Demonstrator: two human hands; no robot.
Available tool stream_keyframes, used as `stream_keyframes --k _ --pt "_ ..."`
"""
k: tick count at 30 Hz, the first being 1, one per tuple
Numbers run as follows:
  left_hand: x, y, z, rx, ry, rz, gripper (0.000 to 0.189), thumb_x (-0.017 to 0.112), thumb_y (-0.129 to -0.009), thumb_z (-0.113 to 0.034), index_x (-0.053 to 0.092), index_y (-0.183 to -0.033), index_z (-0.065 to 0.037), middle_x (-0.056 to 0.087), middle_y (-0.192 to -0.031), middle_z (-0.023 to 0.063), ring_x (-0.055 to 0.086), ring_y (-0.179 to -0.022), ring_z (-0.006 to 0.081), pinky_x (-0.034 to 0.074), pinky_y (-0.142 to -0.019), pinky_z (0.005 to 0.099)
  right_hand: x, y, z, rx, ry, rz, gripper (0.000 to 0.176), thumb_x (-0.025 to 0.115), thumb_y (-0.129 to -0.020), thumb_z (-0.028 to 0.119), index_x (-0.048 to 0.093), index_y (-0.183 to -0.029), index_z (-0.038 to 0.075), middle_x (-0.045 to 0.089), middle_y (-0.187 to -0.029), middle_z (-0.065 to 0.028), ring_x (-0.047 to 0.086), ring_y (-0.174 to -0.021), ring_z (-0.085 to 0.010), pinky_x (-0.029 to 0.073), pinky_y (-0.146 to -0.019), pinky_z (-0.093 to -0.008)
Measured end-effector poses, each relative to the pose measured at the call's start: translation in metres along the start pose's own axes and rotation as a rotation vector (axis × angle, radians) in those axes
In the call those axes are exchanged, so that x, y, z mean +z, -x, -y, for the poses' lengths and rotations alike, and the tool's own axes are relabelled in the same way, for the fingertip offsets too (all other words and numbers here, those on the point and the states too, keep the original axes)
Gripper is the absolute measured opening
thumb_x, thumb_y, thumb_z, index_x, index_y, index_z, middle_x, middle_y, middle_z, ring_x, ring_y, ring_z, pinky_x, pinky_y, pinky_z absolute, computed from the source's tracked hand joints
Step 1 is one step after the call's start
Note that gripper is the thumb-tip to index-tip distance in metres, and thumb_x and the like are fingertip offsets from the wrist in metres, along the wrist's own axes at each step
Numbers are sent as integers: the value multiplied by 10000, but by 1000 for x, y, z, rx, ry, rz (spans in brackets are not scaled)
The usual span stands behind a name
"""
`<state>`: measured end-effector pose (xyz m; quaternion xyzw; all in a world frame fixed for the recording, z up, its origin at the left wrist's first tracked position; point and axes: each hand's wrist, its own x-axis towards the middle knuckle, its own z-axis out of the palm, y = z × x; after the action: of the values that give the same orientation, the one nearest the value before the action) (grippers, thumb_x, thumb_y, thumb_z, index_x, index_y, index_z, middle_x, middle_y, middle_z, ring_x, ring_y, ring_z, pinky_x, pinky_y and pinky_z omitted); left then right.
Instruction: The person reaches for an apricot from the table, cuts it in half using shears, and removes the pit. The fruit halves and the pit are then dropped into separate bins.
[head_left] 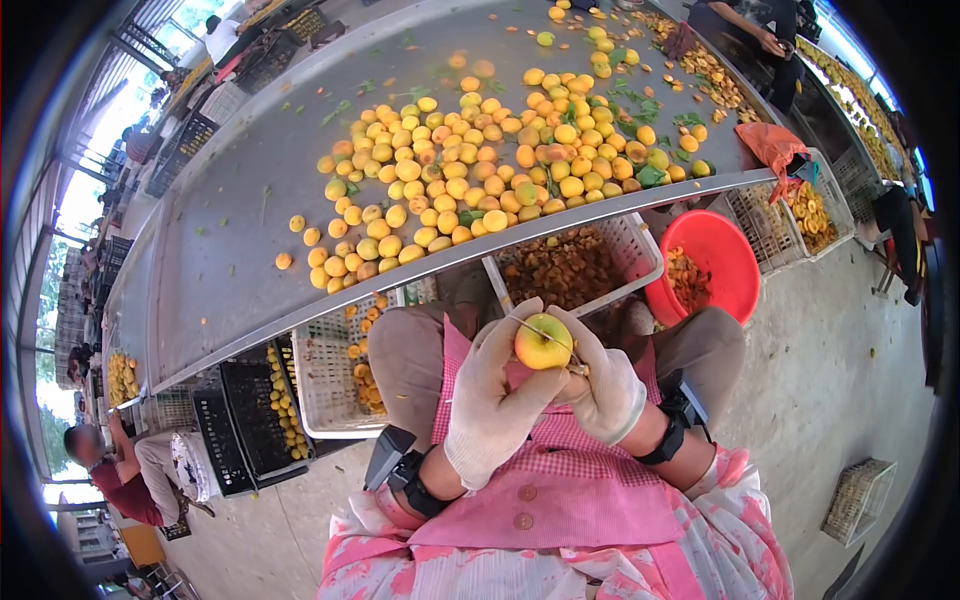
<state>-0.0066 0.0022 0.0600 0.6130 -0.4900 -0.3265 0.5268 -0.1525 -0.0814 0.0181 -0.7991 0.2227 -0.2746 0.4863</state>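
Observation:
In front of my lap, a yellow-green apricot (545,346) sits between my two gloved hands. My left hand (497,395) is closed around its left side, fingers and thumb pressed to the fruit. Across the apricot's upper face lies the thin blade of a small knife (528,327). My right hand (610,392) is closed at the fruit's right side, gripping the knife; most of the handle is hidden by the fingers. Above my hands, many loose apricots (460,180) lie heaped on a metal table (230,230), with green leaves among them.
Below the table edge stand a white crate (640,250) of dark brown pieces, a red bucket (735,265) holding cut fruit, and another white crate (325,380). A black crate (235,420) is farther left. Other people (130,465) sit nearby. An orange bag (770,150) hangs at the table's corner.

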Motion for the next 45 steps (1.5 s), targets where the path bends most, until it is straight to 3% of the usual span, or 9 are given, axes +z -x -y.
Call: stream_keyframes --k 4,11,16,20,22,31,37,43,45 --pt "5 2 -1 -306 652 -43 573 727 -835 -128 499 -1340 21 595 -1180 133 586 -1106 205 460 -963 323 5 4 -5 -54 128 -61 656 556 -955 352 290 -1490 82 656 -972 -241 637 -801 -452 536 -662 -483" --pt "4 5 9 -23 23 -93 545 677 -922 -177 451 -1373 31 583 -1220 81 570 -1109 148 467 -956 302 2 4 -2 -11 130 -5 657 532 -966 382 293 -1482 52 662 -914 -225 639 -778 -438 528 -639 -485" --pt "4 5 13 -267 753 -55 531 724 -891 -166 491 -1329 23 596 -1200 68 577 -1090 143 474 -944 302 6 1 -5 -87 161 -66 659 549 -960 358 295 -1479 42 658 -868 -224 639 -755 -434 525 -624 -481" --pt "-4 4 8 -296 665 -5 563 753 -870 -184 492 -1324 25 592 -1211 68 577 -1092 144 476 -944 304 2 0 -6 -125 194 -59 676 565 -947 351 296 -1476 27 654 -821 -216 639 -723 -427 520 -599 -477" --pt "-7 0 8 -31 -100 -33 583 754 -878 -224 485 -1330 25 590 -1207 63 572 -1085 136 476 -944 302 -3 -1 -3 -68 202 -12 679 566 -945 352 296 -1477 28 656 -823 -214 642 -723 -424 520 -597 -475" --pt "-3 1 6 -402 637 -64 605 788 -722 -120 559 -1268 6 617 -1149 153 619 -1035 261 492 -907 337 5 -2 -6 -97 243 -56 678 563 -945 359 299 -1480 39 651 -782 -197 643 -693 -404 520 -583 -459" --pt "-7 -3 15 52 -233 -158 618 791 -748 -152 534 -1286 10 623 -1132 147 617 -1053 253 491 -915 351 2 -2 -6 -44 246 9 668 577 -937 303 293 -1483 45 649 -769 -187 641 -685 -399 517 -575 -455" --pt "-2 -4 12 -324 431 -105 587 780 -763 -156 538 -1272 8 606 -1137 158 616 -1050 282 495 -899 349 4 -4 -4 19 190 28 716 630 -895 233 272 -1498 88 664 -844 -194 650 -722 -404 535 -610 -447" --pt "-4 -4 26 -201 240 -26 583 775 -766 -154 531 -1270 8 600 -1132 160 615 -1037 293 497 -888 354 3 -6 -2 65 131 29 734 647 -880 204 270 -1501 101 671 -907 -206 656 -757 -412 544 -637 -447"
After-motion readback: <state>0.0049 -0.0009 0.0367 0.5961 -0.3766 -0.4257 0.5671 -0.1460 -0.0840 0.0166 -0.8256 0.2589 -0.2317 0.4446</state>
